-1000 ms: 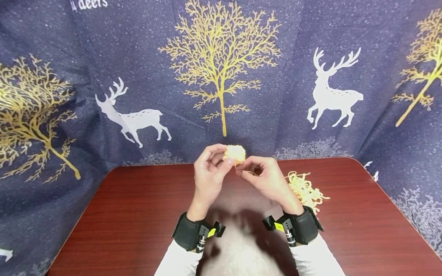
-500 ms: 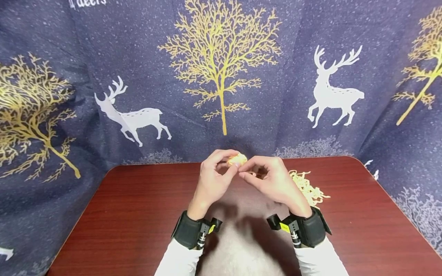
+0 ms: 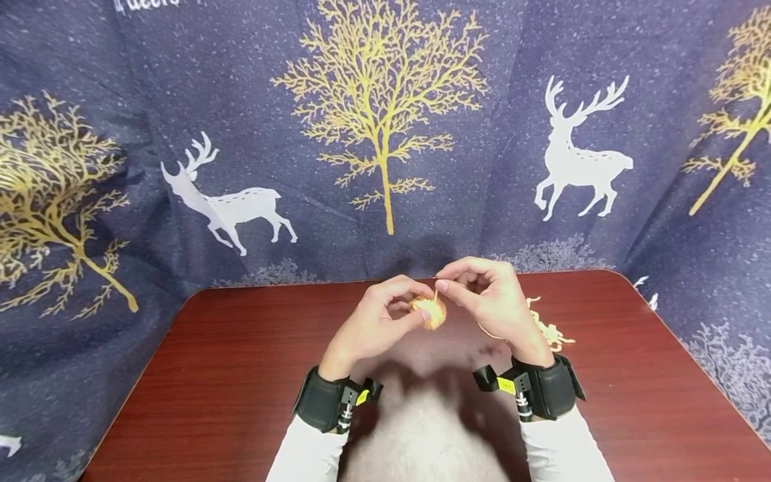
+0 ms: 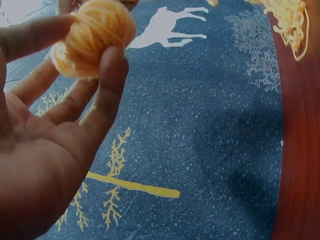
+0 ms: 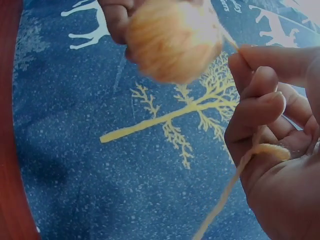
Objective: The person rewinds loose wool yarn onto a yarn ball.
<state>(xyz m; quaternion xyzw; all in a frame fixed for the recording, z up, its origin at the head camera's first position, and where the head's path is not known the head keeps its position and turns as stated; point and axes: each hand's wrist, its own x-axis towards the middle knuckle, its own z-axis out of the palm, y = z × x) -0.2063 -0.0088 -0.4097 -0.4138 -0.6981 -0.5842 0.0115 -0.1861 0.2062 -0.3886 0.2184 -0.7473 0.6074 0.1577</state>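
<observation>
My left hand (image 3: 379,318) pinches a small ball of yellow yarn (image 3: 431,313) between thumb and fingers, above the table. Wound strands show on the ball (image 4: 100,35) in the left wrist view. To its right, my right hand (image 3: 494,298) pinches the yarn strand (image 5: 230,40), which runs taut from the ball to the fingertips. Past those fingers the strand crosses the palm, and its tail (image 5: 220,200) hangs down below the hand in the right wrist view.
A loose heap of yellow yarn (image 3: 549,333) lies on the reddish-brown table (image 3: 241,375), partly hidden behind my right wrist. Beyond the table's back edge hangs a dark blue cloth (image 3: 337,201) printed with trees and deer. Each wrist wears a black camera strap (image 3: 325,399).
The ball has come lower and slightly right, turning in my left hand. My right hand has moved up and right, drawing the strand out from the ball.
</observation>
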